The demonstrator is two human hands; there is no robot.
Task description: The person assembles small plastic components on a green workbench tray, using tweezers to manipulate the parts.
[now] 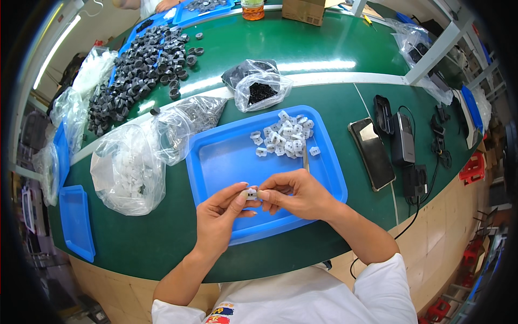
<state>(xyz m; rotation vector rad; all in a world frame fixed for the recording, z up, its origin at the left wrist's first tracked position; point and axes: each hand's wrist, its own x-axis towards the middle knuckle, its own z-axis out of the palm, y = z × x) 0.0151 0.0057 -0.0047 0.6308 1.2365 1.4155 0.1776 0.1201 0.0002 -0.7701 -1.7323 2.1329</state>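
Note:
Over the near part of a blue tray (216, 162), my left hand (218, 216) pinches a small white plastic part (251, 195) with dark slots between thumb and fingers. My right hand (299, 195) is closed at the part's right side, thumb and forefinger pressed together against it; whether a smaller piece sits between those fingertips is hidden. Several similar white plastic parts (283, 135) lie heaped in the tray's far right area. A thin, tan-coloured strip (306, 159) runs from that heap toward my right hand, its lower end covered by the hand.
Left of the tray stand clear bags of white parts (129, 173) and small grey pieces (199, 116). Behind it is a bag of black pieces (262, 92). Black caps (135, 70) are piled far left. A phone (372, 154) and a grey-black device (403, 139) lie right.

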